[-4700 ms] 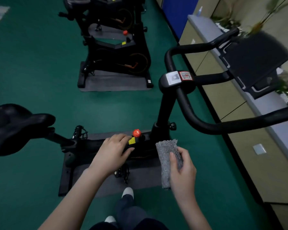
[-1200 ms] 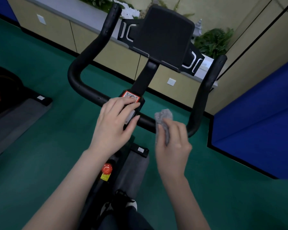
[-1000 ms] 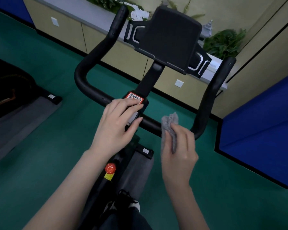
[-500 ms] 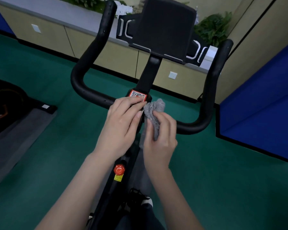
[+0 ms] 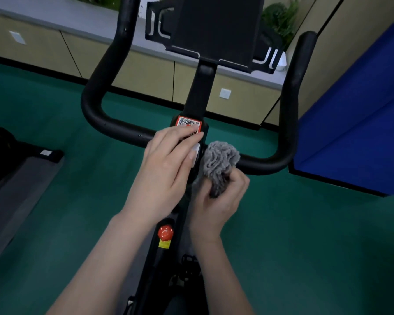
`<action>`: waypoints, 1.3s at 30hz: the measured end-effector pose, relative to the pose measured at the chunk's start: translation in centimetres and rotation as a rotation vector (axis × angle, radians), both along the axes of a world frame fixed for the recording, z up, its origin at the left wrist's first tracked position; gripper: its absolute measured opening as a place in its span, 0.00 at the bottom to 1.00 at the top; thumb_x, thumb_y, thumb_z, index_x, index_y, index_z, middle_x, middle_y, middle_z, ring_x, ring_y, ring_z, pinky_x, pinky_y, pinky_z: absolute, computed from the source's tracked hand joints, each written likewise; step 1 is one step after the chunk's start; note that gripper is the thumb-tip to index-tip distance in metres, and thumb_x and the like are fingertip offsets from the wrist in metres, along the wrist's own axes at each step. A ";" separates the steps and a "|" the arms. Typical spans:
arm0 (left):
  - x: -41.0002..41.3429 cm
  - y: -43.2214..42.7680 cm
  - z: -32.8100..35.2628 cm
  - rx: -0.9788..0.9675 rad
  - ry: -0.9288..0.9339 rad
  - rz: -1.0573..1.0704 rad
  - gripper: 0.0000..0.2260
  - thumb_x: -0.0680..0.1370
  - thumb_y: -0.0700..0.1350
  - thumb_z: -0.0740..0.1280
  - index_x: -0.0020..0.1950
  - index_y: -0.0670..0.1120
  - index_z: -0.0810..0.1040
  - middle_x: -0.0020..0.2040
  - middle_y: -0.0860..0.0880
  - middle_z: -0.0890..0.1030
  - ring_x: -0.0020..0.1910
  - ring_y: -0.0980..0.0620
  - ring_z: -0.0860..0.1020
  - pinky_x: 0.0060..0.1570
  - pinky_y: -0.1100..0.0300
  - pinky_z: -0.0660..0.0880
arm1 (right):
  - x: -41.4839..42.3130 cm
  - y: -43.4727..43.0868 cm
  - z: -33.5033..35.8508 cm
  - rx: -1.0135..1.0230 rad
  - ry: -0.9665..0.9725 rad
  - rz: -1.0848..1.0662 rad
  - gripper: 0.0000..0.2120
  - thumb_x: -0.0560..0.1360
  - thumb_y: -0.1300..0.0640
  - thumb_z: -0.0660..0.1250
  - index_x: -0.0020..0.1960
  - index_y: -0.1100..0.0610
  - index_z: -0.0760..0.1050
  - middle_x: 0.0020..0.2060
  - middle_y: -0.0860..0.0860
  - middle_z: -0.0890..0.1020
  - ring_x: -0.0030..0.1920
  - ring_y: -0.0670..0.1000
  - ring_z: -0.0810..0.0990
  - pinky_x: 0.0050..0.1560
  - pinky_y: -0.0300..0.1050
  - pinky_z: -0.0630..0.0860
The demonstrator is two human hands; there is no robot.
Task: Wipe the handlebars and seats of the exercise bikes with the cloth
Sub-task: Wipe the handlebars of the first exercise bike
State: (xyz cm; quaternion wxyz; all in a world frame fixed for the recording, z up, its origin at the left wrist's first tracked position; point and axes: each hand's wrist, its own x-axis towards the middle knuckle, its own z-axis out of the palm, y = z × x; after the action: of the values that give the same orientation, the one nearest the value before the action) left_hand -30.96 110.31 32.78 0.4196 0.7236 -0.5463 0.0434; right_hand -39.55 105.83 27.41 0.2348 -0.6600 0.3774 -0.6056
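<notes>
The black U-shaped handlebar (image 5: 114,123) of an exercise bike fills the middle of the view, with a dark tablet holder (image 5: 216,28) above its stem. My left hand (image 5: 166,169) rests on the bar's centre clamp, its fingers lying over a red QR sticker (image 5: 188,121). My right hand (image 5: 218,201) grips a bunched grey cloth (image 5: 221,160) and holds it against the bar just right of the clamp. The seat is out of view.
A red knob (image 5: 165,231) sits on the frame below my hands. Another bike's grey mat (image 5: 16,178) lies at the left on the green floor. Beige cabinets (image 5: 146,69) with plants run along the back. A blue panel (image 5: 355,123) stands at the right.
I have turned from the bike's side to face its handlebar. My left hand stays on the clamp. My right hand has bunched the cloth, turned palm up, and brought it against the bar.
</notes>
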 end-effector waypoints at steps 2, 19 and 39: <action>0.0 -0.1 -0.1 -0.010 -0.002 -0.001 0.15 0.81 0.42 0.58 0.66 0.40 0.75 0.65 0.48 0.74 0.65 0.50 0.69 0.66 0.49 0.66 | -0.4 -0.3 0.1 -0.018 0.026 0.003 0.12 0.72 0.68 0.62 0.55 0.61 0.69 0.50 0.53 0.71 0.52 0.43 0.70 0.55 0.32 0.69; -0.6 -0.3 -0.3 -0.042 -0.004 0.046 0.15 0.81 0.42 0.58 0.65 0.40 0.76 0.64 0.48 0.75 0.64 0.48 0.70 0.66 0.50 0.66 | -5.6 0.3 1.0 0.355 0.016 0.155 0.11 0.73 0.54 0.68 0.50 0.41 0.70 0.46 0.43 0.79 0.48 0.46 0.79 0.48 0.40 0.76; -0.6 -0.1 -0.2 0.006 -0.045 0.049 0.15 0.81 0.42 0.58 0.67 0.42 0.74 0.66 0.49 0.74 0.67 0.51 0.68 0.69 0.52 0.64 | -2.6 -0.9 2.3 1.169 -0.562 0.635 0.19 0.77 0.68 0.62 0.68 0.59 0.69 0.63 0.57 0.78 0.63 0.54 0.77 0.66 0.51 0.72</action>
State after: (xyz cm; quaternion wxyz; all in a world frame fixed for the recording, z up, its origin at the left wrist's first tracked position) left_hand -31.55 110.23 32.58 0.4037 0.7368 -0.5380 0.0683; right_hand -42.13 104.96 29.70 0.8023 -0.3237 0.3552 -0.3541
